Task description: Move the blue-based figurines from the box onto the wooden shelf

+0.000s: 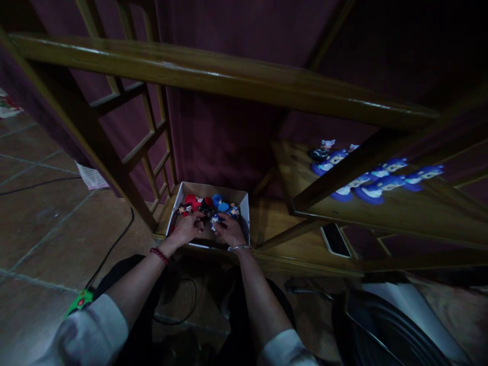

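Observation:
A white-rimmed cardboard box (246, 213) stands on the low wooden shelf, with several small toy figurines inside. My right hand (232, 233), wearing a thin bracelet, is closed around a small blue-and-white figurine (215, 220) over the box. On the box's left side my left hand (187, 227), with a red bead bracelet on the wrist, hovers with loosely bent fingers apart, close to dark figurines. Red figurine parts (196, 201) lie at the back left of the box, and a bright blue figurine (219, 201) at the back middle. Finer details are too dim to make out.
On the raised shelf (305, 203) at the right stand several blue-and-white figurines (375, 190) and a dark one (324, 148). A phone (335, 240) lies on the lower shelf. A wooden rail (229, 76) crosses above my hands. A black chair (381, 330) is at lower right.

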Demonstrator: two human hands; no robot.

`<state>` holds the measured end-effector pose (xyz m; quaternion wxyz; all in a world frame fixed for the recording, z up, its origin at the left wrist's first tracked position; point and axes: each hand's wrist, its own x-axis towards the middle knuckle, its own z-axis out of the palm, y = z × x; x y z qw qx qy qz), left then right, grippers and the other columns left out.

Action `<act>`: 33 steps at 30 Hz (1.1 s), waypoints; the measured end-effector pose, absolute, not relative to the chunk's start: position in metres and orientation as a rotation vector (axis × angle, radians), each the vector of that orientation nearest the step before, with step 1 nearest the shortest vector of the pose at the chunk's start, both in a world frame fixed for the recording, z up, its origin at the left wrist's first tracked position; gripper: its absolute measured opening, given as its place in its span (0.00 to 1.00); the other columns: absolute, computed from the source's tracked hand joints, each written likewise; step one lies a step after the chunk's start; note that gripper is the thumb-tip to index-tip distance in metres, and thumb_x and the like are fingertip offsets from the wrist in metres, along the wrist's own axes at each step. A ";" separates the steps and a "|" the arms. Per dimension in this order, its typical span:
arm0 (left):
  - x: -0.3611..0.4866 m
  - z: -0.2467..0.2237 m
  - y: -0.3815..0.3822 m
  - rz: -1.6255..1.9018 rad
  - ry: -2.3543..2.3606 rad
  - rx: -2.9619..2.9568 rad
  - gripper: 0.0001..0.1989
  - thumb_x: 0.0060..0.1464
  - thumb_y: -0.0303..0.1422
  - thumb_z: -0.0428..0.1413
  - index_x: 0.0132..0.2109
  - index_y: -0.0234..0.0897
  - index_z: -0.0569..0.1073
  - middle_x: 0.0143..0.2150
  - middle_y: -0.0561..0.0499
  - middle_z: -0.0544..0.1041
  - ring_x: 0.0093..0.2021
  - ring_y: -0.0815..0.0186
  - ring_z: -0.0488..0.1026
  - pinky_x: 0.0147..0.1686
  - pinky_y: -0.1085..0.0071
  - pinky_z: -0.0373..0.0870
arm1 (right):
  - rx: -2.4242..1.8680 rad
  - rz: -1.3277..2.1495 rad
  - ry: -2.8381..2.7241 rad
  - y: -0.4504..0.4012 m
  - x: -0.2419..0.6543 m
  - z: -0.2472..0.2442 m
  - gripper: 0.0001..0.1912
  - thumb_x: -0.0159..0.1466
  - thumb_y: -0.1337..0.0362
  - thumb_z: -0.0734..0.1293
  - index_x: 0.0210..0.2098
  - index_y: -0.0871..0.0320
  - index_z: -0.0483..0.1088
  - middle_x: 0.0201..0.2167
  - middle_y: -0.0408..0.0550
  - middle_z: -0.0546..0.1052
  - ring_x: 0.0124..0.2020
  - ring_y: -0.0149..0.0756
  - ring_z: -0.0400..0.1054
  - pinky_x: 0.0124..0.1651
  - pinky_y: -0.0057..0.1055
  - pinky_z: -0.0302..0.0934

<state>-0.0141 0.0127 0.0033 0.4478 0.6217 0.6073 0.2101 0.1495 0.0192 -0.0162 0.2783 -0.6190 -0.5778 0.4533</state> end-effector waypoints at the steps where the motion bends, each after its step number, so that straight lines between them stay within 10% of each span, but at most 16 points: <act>1: -0.021 0.008 0.013 0.492 1.540 1.583 0.15 0.48 0.24 0.45 0.45 0.34 0.64 0.29 0.52 0.73 0.25 0.74 0.69 0.25 0.79 0.65 | -1.668 1.232 -1.553 0.018 0.149 -0.015 0.22 0.53 0.59 0.63 0.46 0.55 0.61 0.32 0.44 0.74 0.23 0.27 0.69 0.26 0.24 0.63; 11: -0.045 0.029 0.008 -0.047 1.680 2.099 0.09 0.46 0.28 0.49 0.37 0.37 0.70 0.39 0.47 0.72 0.39 0.65 0.69 0.38 0.71 0.63 | -1.622 1.299 -1.690 0.012 0.149 -0.014 0.15 0.52 0.62 0.63 0.41 0.54 0.64 0.35 0.41 0.72 0.19 0.23 0.67 0.21 0.21 0.60; 17: -0.029 0.033 0.005 -0.349 1.900 2.129 0.19 0.47 0.31 0.49 0.49 0.36 0.63 0.53 0.36 0.59 0.40 0.57 0.70 0.35 0.63 0.66 | -1.615 1.209 -1.829 0.008 0.151 -0.015 0.13 0.52 0.62 0.63 0.38 0.55 0.64 0.29 0.39 0.72 0.19 0.24 0.67 0.25 0.21 0.61; 33: -0.026 0.029 0.009 -0.387 1.911 2.099 0.23 0.50 0.35 0.44 0.54 0.32 0.58 0.52 0.34 0.61 0.44 0.53 0.68 0.38 0.60 0.65 | -1.570 1.012 -2.001 0.013 0.161 -0.019 0.15 0.53 0.62 0.63 0.40 0.51 0.67 0.28 0.39 0.73 0.25 0.26 0.68 0.30 0.22 0.60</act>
